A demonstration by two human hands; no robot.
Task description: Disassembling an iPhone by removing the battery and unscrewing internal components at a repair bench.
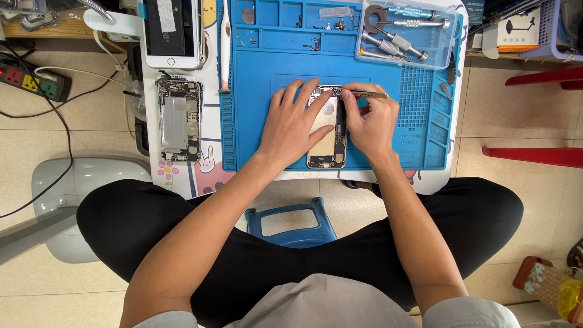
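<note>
An opened phone body [328,143] lies lengthwise on the blue repair mat [255,133], its inner parts showing. My left hand [294,118] rests flat on the phone's left side, fingers spread toward its top end. My right hand [370,121] grips metal tweezers [367,94]; their tip end is at the phone's upper right corner, the rest pointing right.
A second opened phone shell [179,118] lies left of the mat, a phone screen [170,30] above it. A clear tray of screwdrivers [404,33] sits at the mat's upper right. A power strip [36,79] and cables lie on the floor at left; red stool legs [534,155] at right.
</note>
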